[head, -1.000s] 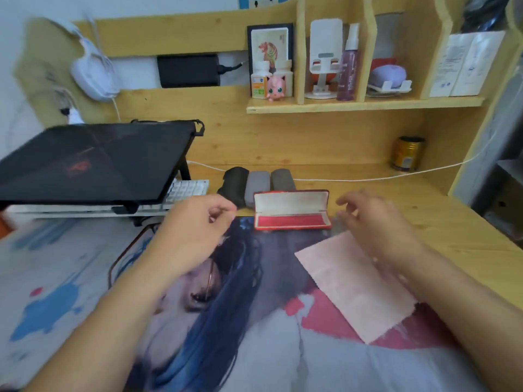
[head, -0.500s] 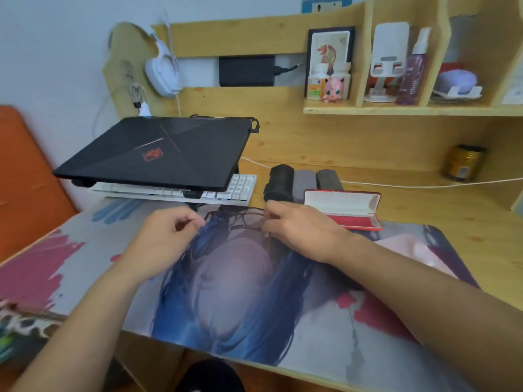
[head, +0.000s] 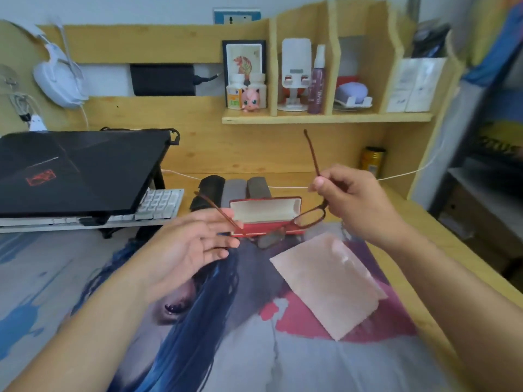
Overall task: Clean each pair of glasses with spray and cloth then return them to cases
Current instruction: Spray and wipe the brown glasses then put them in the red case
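Observation:
A pair of red-brown glasses (head: pixel 309 218) hangs in the air over the open red case (head: pixel 263 211) at mid-desk. My right hand (head: pixel 353 202) pinches one temple arm near its hinge, and that arm sticks up. My left hand (head: pixel 192 247) is beside the other temple arm with fingers straight; the arm lies across its fingertips. A pink cloth (head: pixel 325 281) lies flat on the printed desk mat (head: pixel 283 363) in front of the case. A purple spray bottle (head: pixel 317 80) stands on the shelf above.
Three closed cases (head: pixel 235 188), black and grey, lie in a row behind the red one. A closed black laptop (head: pixel 79 171) sits on a stand over a white keyboard (head: pixel 158 202) at left. A gold can (head: pixel 372 159) and a white cable are at the back right.
The glasses have been lifted off the mat at left and carried right over the red case. My right hand now pinches a temple arm, and my left hand has opened.

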